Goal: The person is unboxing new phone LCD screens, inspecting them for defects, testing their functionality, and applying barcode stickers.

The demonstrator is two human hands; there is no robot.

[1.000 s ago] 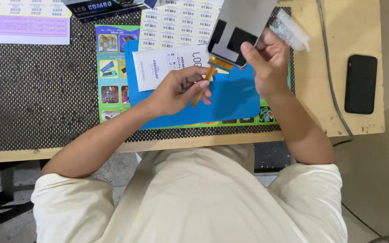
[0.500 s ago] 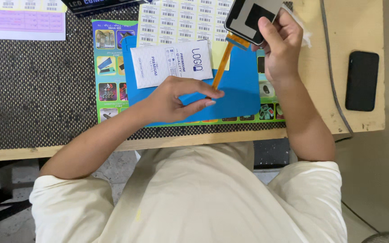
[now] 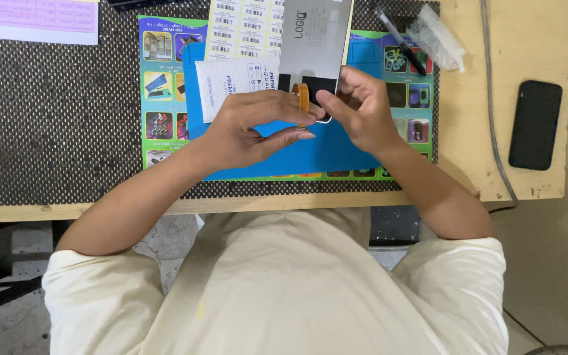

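Grey screen panel at twelve o'clock, white barcode label sheet beside it, white packet, clear bag at one o'clock, pink form at ten o'clock

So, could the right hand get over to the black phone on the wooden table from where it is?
Probably yes: the black phone lies alone on the bare wooden table, only a grey cable crossing between. But the right hand is holding the grey screen panel.
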